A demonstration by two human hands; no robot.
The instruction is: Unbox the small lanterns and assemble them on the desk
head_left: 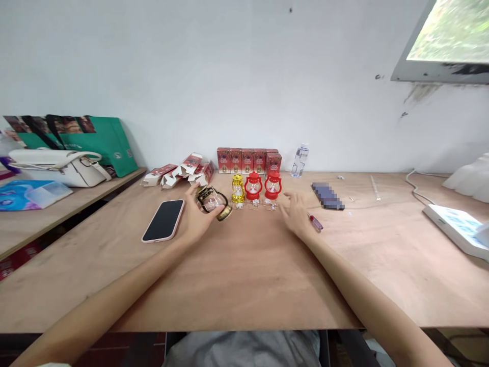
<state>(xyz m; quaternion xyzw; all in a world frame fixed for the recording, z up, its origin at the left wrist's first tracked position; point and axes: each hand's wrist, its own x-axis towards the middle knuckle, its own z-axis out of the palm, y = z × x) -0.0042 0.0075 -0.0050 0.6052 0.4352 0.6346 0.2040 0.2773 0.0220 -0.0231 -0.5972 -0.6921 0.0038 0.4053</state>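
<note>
Plywood table (244,275), left hand (196,219) half-hiding bronze lantern (212,202)

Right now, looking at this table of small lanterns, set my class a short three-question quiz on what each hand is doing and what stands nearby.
1. True or false: the left hand holds a dark lantern tipped on its side.
2. How many lanterns stand upright in the row: the gold lantern plus the red lanterns?
3. Which lies nearest the right hand: A) phone B) screwdriver C) water bottle?

Key: 1 true; 2 three; 3 B.
</note>
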